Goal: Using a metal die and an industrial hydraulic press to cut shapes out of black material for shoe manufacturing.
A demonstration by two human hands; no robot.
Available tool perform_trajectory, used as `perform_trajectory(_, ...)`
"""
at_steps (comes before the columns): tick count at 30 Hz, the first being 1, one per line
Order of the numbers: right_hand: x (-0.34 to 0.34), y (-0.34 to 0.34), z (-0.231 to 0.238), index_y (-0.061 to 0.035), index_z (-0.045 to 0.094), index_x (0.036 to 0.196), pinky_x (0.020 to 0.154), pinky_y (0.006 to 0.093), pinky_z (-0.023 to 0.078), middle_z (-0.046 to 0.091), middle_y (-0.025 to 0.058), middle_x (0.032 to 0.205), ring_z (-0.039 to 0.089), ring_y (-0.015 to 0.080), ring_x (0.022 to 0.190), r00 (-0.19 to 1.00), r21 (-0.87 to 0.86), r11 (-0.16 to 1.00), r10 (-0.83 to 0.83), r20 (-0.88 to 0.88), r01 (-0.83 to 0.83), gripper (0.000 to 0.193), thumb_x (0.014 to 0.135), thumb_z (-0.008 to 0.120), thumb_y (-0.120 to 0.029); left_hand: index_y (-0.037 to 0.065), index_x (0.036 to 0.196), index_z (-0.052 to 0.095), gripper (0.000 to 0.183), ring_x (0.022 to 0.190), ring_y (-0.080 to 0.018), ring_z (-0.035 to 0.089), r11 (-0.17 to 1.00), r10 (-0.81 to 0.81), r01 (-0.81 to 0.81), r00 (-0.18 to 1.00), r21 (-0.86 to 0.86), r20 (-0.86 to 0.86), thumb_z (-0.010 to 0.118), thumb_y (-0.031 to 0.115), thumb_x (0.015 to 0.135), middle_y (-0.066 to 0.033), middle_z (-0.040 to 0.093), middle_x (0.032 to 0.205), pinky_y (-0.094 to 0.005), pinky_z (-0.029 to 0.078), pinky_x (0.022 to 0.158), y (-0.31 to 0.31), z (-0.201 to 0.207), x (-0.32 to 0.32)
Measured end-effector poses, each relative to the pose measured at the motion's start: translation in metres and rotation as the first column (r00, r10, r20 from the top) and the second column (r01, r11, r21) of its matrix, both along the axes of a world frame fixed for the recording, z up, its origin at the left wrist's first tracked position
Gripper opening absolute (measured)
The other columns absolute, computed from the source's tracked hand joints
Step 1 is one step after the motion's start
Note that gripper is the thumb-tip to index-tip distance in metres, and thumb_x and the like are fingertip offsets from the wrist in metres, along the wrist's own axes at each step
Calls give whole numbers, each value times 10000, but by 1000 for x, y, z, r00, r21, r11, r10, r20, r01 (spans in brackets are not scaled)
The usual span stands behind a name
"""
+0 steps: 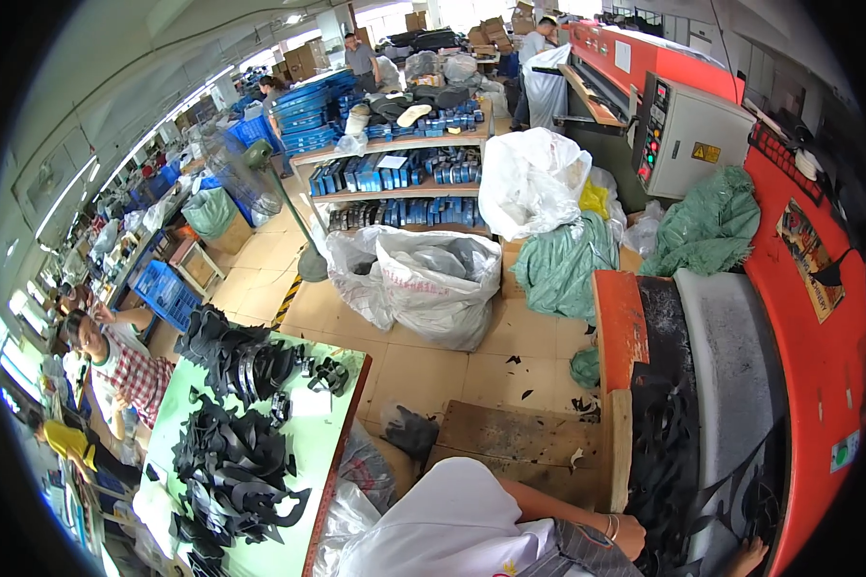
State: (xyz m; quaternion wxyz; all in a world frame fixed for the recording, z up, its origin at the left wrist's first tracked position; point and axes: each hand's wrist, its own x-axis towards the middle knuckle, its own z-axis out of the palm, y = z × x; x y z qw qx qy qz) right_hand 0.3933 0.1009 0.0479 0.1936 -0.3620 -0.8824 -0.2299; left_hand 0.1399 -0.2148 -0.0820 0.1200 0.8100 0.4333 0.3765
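My left hand point(629, 537), with a bracelet at the wrist, is low by the near wooden edge of the red machine point(818, 317). Its fingers are turned down and hidden, so a grip cannot be made out. At the lower right rim, my right hand point(747, 557) is partly cut off by the frame. Its fingers are closed at the edge of a black sheet with cut-out holes point(758, 505), which lies over the grey machine bed point(717, 337). Black scraps point(656, 452) are heaped along the bed between my hands.
A green-topped table point(303, 433) at left bears piles of black cut pieces point(231, 471). Ahead are white sacks point(440, 284), green sacks point(568, 264) and a shelf of blue cutting dies point(394, 173). A wooden board point(505, 438) lies on the floor. Other people work farther off.
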Motion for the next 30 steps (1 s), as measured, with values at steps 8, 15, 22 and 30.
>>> perform_trajectory(8, -38, -143, 67, 9, 570, 869, 806, 504, 406, 527, 164, 839, 495, 407, 902, 875, -190, 855, 478, -73, -483, 152, 725, 593, -33, 39, 936, 651, 351, 597, -68, 556, 868, 377, 243, 242, -432, 894, 544, 372, 964, -3, 620, 733, -228, 468, 574, -67, 119, -45)
perform_trajectory(15, 11, -305, 171, -65, 693, 962, 869, 467, 482, 663, 99, 981, 585, 299, 896, 470, -326, 505, 863, 186, -799, 254, 747, 586, -148, 64, 1020, 675, 678, 567, -157, 623, 507, 483, 796, 54, -329, 874, 410, 678, 905, -43, 627, 676, -317, 529, 529, -56, 189, 50)
perform_trajectory(22, 97, -351, 141, -52, 646, 1103, 987, 496, 388, 597, 128, 1160, 507, 348, 1087, 790, -283, 753, 612, -32, -595, 356, 761, 620, -150, 87, 1081, 622, 458, 549, -101, 578, 734, 333, 550, 220, -399, 917, 466, 504, 971, -13, 613, 774, -236, 481, 478, -89, 204, 155)
perform_trajectory(30, 81, -418, 130, -3, 546, 1238, 966, 445, 391, 545, 197, 1186, 498, 382, 1118, 720, -262, 779, 319, -617, -570, 451, 861, 632, -233, -9, 1496, 143, 743, 917, -78, 543, 921, 37, 385, 69, -61, 997, 568, 302, 972, -46, 531, 1091, -249, 454, 835, -98, 237, 195)
